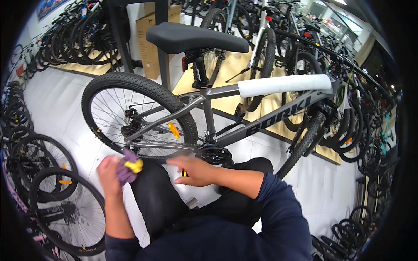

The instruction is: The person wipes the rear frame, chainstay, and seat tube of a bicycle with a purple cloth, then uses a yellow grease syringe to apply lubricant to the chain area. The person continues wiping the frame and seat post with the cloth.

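A grey mountain bike [210, 120] stands side-on before me, with a black saddle [196, 37] and a white sleeve [284, 85] around its top tube. My left hand [109, 176], blurred, is closed on a crumpled purple-and-yellow cloth [125, 173] below the rear cassette [129, 131]. My right hand [197, 171] is just below the chain [166, 143] and left of the chainring [214, 155]. Its thumb and fingers are apart, the fingertips blurred. A small black-and-yellow piece [185, 174], perhaps a pedal reflector, shows between them; contact with it is unclear.
Loose-looking wheels [70, 208] and other bikes stand close on my left. Rows of bikes [261, 49] fill the back on a wooden platform [225, 109]. A cardboard box [148, 45] stands behind a dark post [162, 62]. White floor tiles [58, 98] lie around the rear wheel.
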Available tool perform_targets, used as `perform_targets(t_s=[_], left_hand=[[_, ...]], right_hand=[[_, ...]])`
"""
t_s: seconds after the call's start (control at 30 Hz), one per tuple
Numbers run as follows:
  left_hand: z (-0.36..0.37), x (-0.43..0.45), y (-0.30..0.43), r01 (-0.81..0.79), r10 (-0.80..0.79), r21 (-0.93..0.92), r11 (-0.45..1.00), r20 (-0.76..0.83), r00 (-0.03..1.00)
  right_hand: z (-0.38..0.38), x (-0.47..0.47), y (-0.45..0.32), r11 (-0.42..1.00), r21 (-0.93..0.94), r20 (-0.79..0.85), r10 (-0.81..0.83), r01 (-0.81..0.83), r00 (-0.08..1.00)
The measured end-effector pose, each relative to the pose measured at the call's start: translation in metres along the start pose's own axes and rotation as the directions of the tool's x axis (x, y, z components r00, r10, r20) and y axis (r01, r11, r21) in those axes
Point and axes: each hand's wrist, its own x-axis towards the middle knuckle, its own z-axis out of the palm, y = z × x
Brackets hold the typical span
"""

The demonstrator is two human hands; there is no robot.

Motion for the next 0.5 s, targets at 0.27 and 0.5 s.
perform_targets(t_s=[0.27,0.5], left_hand=[[0.21,0.021,-0.004,0.302,-0.187,-0.258,0.918,0.392,0.901],[0.229,0.078,-0.033,0.158,-0.443,0.452,0.878,0.639,0.629]], right_hand=[[-0.097,-0.016,0.001,0.976,-0.212,-0.482,-0.151,0.052,0.863],[-0.125,-0.031,0.03,0.977,-0.199,-0.767,-0.104,-0.081,0.633]])
